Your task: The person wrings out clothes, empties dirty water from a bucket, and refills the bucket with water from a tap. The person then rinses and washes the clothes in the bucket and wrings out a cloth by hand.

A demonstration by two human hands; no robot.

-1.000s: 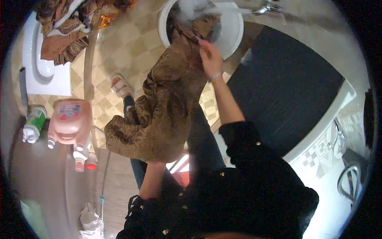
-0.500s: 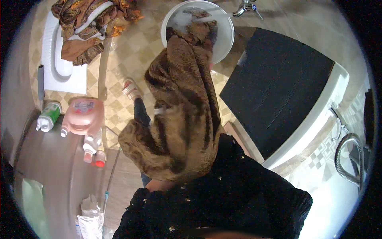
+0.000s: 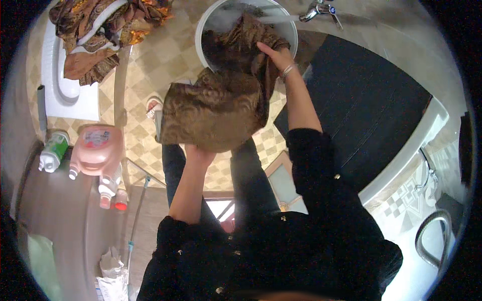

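Note:
A large brown patterned cloth (image 3: 216, 113) stretches from a white bucket (image 3: 200, 35) toward my body, its far end down inside the bucket. My right hand (image 3: 275, 54) grips the cloth at the bucket's right side, thumb on top and the other fingers partly hidden in the folds. The near end of the cloth is held up by my left hand (image 3: 201, 154), whose fingers disappear beneath the fabric. A chrome tap (image 3: 317, 11) at the far right sends a stream of water into the bucket.
A heap of brown and orange cloth (image 3: 98, 30) lies over a white squat toilet (image 3: 52, 95). Bottles, including a large pink jug (image 3: 98, 150), stand at the left. A black cover (image 3: 366, 110) lies over a white tub (image 3: 401, 160) at the right.
The cloth's near end has moved away from my body toward the bucket and bunched shorter. Both my hands and forearms, hidden before, now show.

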